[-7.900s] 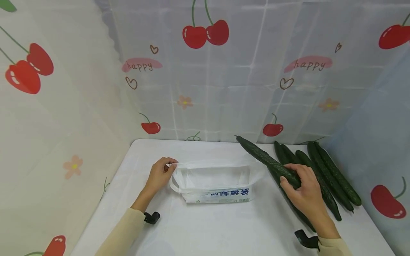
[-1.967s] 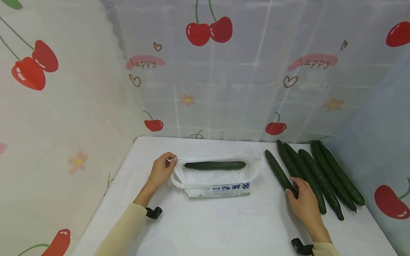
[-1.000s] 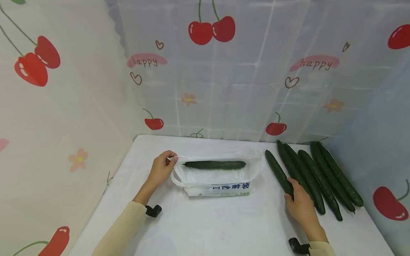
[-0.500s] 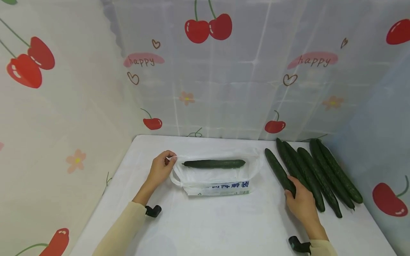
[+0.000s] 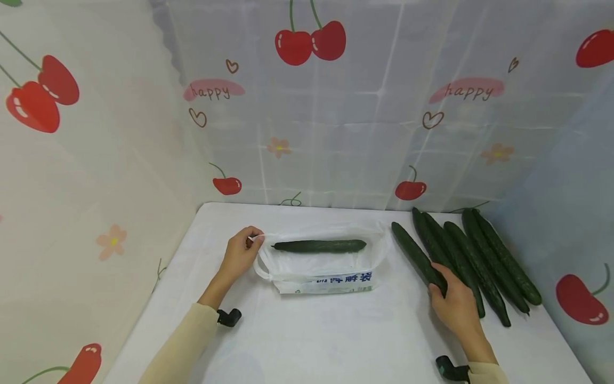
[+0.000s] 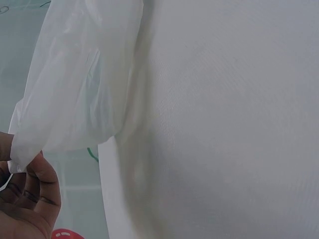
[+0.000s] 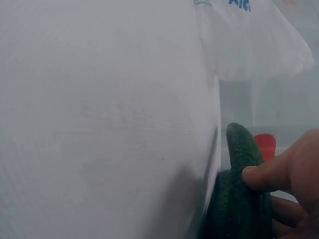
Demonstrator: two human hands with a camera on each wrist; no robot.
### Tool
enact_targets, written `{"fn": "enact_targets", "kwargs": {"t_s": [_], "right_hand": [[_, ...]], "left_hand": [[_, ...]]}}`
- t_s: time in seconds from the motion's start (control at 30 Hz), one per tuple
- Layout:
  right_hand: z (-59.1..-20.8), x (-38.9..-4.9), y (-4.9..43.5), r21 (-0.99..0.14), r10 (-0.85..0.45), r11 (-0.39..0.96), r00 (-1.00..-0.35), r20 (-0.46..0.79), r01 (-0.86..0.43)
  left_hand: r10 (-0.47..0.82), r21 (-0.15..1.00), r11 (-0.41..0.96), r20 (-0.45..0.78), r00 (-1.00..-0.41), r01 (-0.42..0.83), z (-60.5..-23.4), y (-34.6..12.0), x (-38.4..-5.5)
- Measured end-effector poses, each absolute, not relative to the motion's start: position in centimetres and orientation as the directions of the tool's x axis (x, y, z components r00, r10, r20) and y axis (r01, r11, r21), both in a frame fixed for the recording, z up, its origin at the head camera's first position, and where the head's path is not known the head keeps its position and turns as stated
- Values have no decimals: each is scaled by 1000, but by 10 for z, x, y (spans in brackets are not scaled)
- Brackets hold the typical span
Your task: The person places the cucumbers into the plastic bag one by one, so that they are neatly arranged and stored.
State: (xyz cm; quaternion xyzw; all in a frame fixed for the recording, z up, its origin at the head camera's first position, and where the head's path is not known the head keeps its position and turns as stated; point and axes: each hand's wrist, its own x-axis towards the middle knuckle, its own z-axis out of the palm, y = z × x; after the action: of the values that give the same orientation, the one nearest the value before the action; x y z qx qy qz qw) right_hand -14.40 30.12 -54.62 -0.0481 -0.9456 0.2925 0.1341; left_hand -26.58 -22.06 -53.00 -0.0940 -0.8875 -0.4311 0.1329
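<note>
My left hand (image 5: 243,249) pinches the left edge of a white plastic bag (image 5: 326,285) with blue print. The bag lies with its mouth spread, and one cucumber (image 5: 318,246) rests crosswise inside it. In the left wrist view, thumb and fingers (image 6: 47,186) pinch the gathered film. My right hand (image 5: 455,304) grips the near end of another cucumber (image 5: 414,253), the leftmost of those on the right. In the right wrist view the thumb presses on this cucumber's dark green skin (image 7: 242,144). The palm hides part of its lower end.
Several more cucumbers (image 5: 484,261) lie side by side, slanting, on the right of the white table (image 5: 312,341). Cherry-printed sheeting (image 5: 331,122) stands behind the table and along both sides.
Earlier my right hand held a cucumber raised over the others; now one lies in the bag and the right hand grips another. Its far end has shifted slightly left. The left hand keeps its pinch.
</note>
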Motion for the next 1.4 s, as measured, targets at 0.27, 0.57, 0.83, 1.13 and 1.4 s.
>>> {"fn": "enact_targets", "kwargs": {"t_s": [0.27, 0.57, 0.83, 1.13, 1.4], "right_hand": [[-540, -145, 305, -548, 151, 836, -945, 290, -34], [-532, -149, 314, -568, 113, 818, -940, 323, -96], [-530, -151, 321, -603, 127, 791, -936, 328, -104], [-521, -151, 326, -615, 104, 769, -914, 392, -176], [-509, -153, 324, -641, 72, 730, -906, 417, -237]], "left_hand": [[62, 744, 605, 312, -948, 284, -530, -220, -265], [59, 751, 596, 314, -947, 286, -532, -219, -265], [65, 753, 588, 320, -945, 295, -531, -221, -264], [68, 750, 596, 309, -949, 287, -532, -222, -266], [65, 756, 593, 298, -952, 277, -531, -222, -264]]}}
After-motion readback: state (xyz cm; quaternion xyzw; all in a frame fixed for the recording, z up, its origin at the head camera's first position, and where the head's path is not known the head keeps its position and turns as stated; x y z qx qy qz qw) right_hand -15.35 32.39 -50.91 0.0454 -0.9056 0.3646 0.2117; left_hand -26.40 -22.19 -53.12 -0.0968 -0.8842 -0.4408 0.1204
